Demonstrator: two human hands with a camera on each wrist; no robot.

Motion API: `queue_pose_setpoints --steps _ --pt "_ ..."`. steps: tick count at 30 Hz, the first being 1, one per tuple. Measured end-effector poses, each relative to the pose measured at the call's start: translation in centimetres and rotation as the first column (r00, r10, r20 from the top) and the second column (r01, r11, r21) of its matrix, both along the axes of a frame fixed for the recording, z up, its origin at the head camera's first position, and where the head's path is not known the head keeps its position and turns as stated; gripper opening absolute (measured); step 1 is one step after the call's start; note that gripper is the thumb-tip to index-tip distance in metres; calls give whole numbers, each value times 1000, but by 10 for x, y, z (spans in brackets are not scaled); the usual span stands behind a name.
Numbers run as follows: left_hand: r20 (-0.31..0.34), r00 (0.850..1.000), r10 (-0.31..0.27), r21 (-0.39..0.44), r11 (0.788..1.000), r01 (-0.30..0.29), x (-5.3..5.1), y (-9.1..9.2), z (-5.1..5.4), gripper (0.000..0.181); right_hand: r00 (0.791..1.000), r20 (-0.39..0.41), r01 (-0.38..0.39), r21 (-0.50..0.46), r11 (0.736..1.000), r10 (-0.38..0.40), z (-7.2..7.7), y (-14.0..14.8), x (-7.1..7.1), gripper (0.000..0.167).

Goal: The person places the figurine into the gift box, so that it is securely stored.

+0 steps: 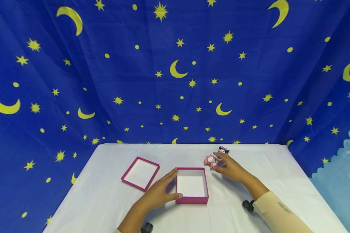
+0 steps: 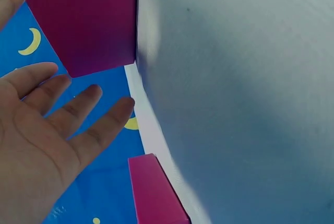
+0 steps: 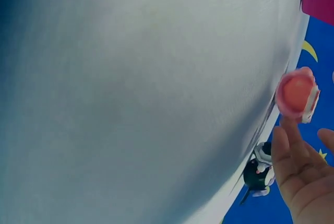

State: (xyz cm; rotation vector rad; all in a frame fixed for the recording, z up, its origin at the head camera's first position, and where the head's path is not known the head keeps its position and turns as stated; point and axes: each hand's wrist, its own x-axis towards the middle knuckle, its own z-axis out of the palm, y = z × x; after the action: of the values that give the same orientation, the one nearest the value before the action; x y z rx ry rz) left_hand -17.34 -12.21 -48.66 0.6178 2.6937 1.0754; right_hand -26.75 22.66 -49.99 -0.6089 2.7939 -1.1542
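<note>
My left hand [image 1: 159,193] spreads along the left side of an open magenta box [image 1: 192,200] with a white inside, the fingertips at its far left corner and the thumb at its near left edge. Straight, parted fingers show in the left wrist view beside the box [image 2: 88,25]. A small pink figurine [image 1: 210,160] lies by my right hand [image 1: 232,168], between the extended fingers and the thumb. In the right wrist view its round underside [image 3: 296,96] faces the camera, close to the fingertips. Behind that hand stands a black-and-white figurine [image 1: 222,150], partly hidden.
A matching magenta lid [image 1: 145,188], white side up, lies left of the box on the white-covered table [image 1: 110,207]. A blue cloth [image 1: 151,87] with yellow moons and stars hangs behind. Black straps or mounts [image 1: 248,206] sit under the wrists.
</note>
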Motion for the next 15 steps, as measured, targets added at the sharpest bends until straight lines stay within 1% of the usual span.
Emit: queue_pose_setpoints --steps 5,10,15 --pt "16 1000 -4 9 1000 4 1 0 0 93 999 49 1 7 1000 -1 0 -4 -2 76" --pt "28 1000 -11 20 1000 10 0 0 0 94 999 51 -14 22 1000 13 -1 -6 -4 79" --pt "45 999 -18 27 1000 17 -2 1 0 94 997 70 -14 51 999 11 0 -8 -5 81"
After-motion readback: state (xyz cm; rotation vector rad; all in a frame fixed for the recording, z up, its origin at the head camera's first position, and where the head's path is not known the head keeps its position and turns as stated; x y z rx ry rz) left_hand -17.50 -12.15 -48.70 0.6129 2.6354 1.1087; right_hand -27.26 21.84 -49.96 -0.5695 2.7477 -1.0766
